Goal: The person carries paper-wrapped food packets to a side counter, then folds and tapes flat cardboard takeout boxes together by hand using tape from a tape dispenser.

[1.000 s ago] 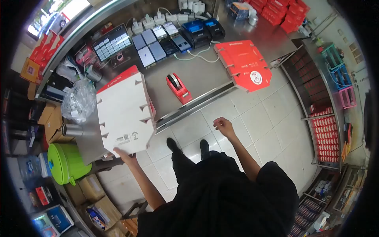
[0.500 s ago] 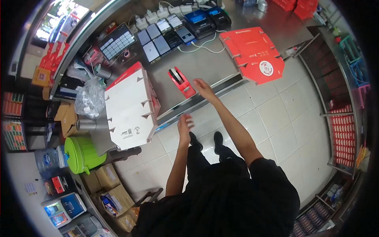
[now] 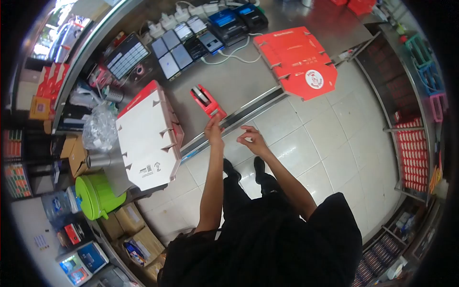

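Observation:
A red tape dispenser (image 3: 204, 99) with a roll of tape sits on the steel counter near its front edge. My left hand (image 3: 213, 130) is at the dispenser's near end, fingertips pressed together; whatever they pinch there is too small to see. To its right, over the floor just off the counter edge, my right hand (image 3: 253, 139) has its thumb and fingers curled into a pinch, and I cannot make out anything in it. Flat white cardboard boxes (image 3: 146, 138), stacked with red sides showing, lie left of the dispenser. A flat red box (image 3: 296, 60) lies to the right, overhanging the edge.
Several phones (image 3: 178, 52) and two black card terminals (image 3: 228, 25) with cables line the counter's back. A tablet (image 3: 126, 55) leans at the left. A green bin (image 3: 98, 193) and cardboard cartons (image 3: 143, 244) stand lower left. Shelves with red-and-white packs (image 3: 412, 153) run along the right.
My left hand has moved up to the dispenser's near end. My right hand has come away from beside the dispenser, down toward me, and its fingers have curled. The view has shifted slightly.

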`<state>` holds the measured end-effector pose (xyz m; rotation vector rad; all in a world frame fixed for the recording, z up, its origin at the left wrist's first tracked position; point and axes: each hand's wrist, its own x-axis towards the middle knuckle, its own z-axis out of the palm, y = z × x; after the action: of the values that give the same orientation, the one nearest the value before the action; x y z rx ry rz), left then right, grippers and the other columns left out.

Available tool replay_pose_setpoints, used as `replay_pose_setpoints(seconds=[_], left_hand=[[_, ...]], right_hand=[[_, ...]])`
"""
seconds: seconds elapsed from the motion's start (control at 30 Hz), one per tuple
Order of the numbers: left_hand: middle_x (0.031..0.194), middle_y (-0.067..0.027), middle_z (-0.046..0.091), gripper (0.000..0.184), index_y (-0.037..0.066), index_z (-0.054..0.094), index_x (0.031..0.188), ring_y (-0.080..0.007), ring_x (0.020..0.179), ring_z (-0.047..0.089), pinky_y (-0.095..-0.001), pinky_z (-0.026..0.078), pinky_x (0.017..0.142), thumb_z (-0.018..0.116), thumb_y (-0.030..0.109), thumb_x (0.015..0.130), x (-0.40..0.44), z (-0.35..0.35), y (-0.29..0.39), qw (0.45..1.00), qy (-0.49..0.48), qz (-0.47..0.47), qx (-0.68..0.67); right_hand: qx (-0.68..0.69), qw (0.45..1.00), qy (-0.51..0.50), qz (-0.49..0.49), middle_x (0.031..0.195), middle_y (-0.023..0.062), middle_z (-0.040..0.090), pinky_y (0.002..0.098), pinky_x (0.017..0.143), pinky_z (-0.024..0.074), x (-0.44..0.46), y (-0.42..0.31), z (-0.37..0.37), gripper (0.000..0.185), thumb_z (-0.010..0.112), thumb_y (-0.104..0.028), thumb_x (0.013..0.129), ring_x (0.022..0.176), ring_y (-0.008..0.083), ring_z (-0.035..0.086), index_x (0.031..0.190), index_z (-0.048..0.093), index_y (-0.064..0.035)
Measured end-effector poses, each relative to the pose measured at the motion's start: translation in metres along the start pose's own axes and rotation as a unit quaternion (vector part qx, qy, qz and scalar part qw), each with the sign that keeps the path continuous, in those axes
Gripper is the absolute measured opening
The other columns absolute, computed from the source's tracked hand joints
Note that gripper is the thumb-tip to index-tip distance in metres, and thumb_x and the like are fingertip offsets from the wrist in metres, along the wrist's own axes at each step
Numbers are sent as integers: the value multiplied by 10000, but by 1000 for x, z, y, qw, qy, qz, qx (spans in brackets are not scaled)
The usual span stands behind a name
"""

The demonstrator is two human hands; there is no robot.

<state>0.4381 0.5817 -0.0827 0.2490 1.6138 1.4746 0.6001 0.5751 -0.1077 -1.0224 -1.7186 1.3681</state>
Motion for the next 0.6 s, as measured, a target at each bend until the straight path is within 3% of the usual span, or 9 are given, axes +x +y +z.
replay_pose_setpoints(seconds=[0.1, 0.13, 0.23, 0.33, 0.37, 0.4, 0.53, 0.57, 0.6], left_hand=[[767, -1, 567, 204, 65, 638, 743, -130, 705, 499, -317, 412, 667, 690, 260, 715, 28, 5, -27, 967, 135, 196, 87], [741, -33, 587, 181, 34, 629, 668, -174, 681, 533, -317, 425, 654, 700, 199, 690, 19, 13, -26, 915, 202, 323, 130], [904, -119, 520, 188, 28, 633, 726, -189, 715, 533, -302, 430, 621, 733, 161, 638, 26, 8, -31, 888, 192, 347, 232], [947, -142, 519, 150, 25, 624, 731, -205, 753, 542, -299, 437, 619, 710, 117, 649, 18, 13, -18, 886, 211, 317, 266], [923, -127, 532, 132, 24, 622, 725, -196, 780, 539, -301, 434, 644, 696, 119, 668, 10, 9, -10, 899, 175, 307, 261], [899, -111, 546, 118, 24, 621, 719, -186, 807, 536, -303, 431, 670, 681, 120, 688, -1, 3, -2, 911, 139, 295, 254], [918, -86, 537, 58, 23, 615, 739, -190, 818, 524, -284, 417, 701, 646, 65, 714, -78, -50, 60, 950, -66, 269, 146], [906, -82, 531, 57, 27, 620, 740, -180, 853, 509, -277, 399, 733, 648, 69, 715, -95, -78, 76, 934, -105, 285, 187], [895, -77, 525, 55, 31, 626, 742, -170, 889, 493, -269, 381, 765, 650, 72, 715, -112, -110, 92, 916, -144, 296, 228]], right_hand=[[16, 1000, 4, 9, 1089, 118, 513, 341, 824, 392, 3, -3, 2, 111, 707, -182, 672, 992, 254, 480, 727, 654, -103], [25, 1000, 4, 13, 1073, 122, 522, 355, 822, 394, 5, -3, 1, 117, 718, -185, 655, 965, 270, 488, 715, 654, -108], [-36, 997, 32, -57, 1066, 115, 523, 346, 822, 390, 9, 3, 3, 107, 711, -180, 659, 952, 271, 487, 711, 649, -110], [-68, 997, 33, -22, 1065, 109, 524, 332, 825, 385, 6, -13, 2, 92, 700, -161, 662, 955, 265, 485, 717, 645, -110], [-72, 996, 43, -6, 1064, 108, 525, 331, 825, 384, 3, -15, 4, 90, 697, -156, 663, 955, 265, 487, 720, 645, -110], [-74, 995, 70, -20, 970, 83, 566, 315, 742, 416, -2, -17, 6, 78, 687, -134, 667, 866, 241, 513, 731, 649, -113], [3, 995, -40, 97, 746, 29, 564, 237, 560, 388, -56, -69, 31, 99, 674, -160, 707, 643, 119, 488, 781, 656, -97], [55, 988, -72, 128, 674, 19, 558, 238, 502, 368, -75, -82, 51, 107, 681, -173, 703, 558, 105, 450, 780, 660, -101], [106, 984, -99, 100, 637, 17, 541, 231, 494, 354, -94, -89, 78, 121, 676, -191, 712, 535, 93, 431, 795, 664, -104]])
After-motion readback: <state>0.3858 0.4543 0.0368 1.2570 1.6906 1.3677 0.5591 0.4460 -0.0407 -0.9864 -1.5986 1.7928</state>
